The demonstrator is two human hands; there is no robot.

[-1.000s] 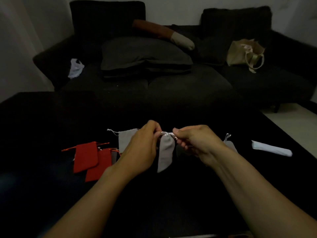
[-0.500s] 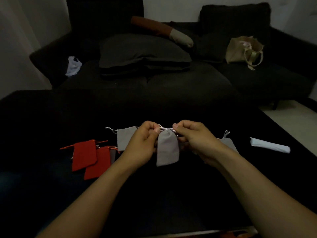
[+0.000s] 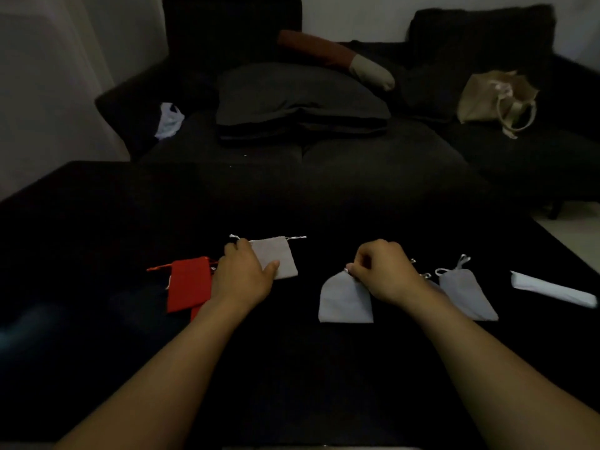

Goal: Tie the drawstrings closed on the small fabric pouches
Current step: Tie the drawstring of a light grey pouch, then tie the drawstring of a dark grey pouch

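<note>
A grey pouch (image 3: 344,302) with its neck gathered lies on the black table (image 3: 292,368) in front of me. My right hand (image 3: 384,271) pinches its neck at the top. My left hand (image 3: 243,271) rests on a second grey pouch (image 3: 279,259), flat and unclosed, with its strings sticking out to both sides. Red pouches (image 3: 188,287) lie just left of that hand, partly under it. Another grey pouch (image 3: 467,295) with a tied string lies to the right of my right wrist.
A white folded strip (image 3: 552,289) lies at the table's right edge. Behind the table stands a dark sofa (image 3: 357,151) with cushions, a beige tote bag (image 3: 496,97) and a white plastic bag (image 3: 168,120).
Both hands held one grey pouch in the air by its strings. That pouch now lies on the table under my right hand, and my left hand has moved left onto the unclosed grey pouch.
</note>
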